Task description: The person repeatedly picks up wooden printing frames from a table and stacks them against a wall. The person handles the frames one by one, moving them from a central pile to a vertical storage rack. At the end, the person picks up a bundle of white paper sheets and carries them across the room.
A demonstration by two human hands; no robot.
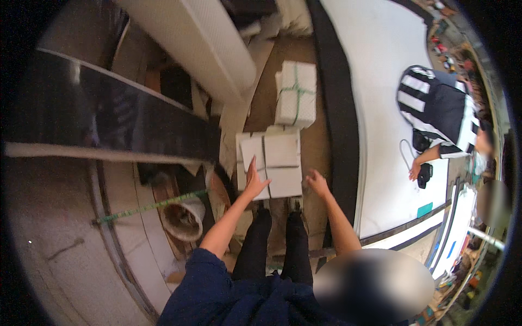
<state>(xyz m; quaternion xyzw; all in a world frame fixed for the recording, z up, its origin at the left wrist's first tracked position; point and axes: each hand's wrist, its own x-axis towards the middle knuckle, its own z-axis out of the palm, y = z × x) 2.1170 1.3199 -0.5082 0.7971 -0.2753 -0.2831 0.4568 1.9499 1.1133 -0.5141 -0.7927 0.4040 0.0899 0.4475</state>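
On the floor in front of my feet lies a low stack of white square sheets (283,151). Dark lines cross its top, and I cannot tell whether they are a cord or gaps between pieces. My left hand (255,183) is over the near left part of the stack, thumb and fingers spread; whether it touches is unclear. Off the stack's right edge, my right hand (317,183) hangs with its fingers apart and nothing in it. Just beyond the stack sits a taller white bundle (304,104), tied crosswise with green cord (297,88).
A long white table (380,179) with a dark side runs along my right; a co-worker in a striped top (435,103) leans over it, one hand near a black device (425,176). Left are a dark panel (109,114), a whitish bucket (186,220) and a green strap (152,206).
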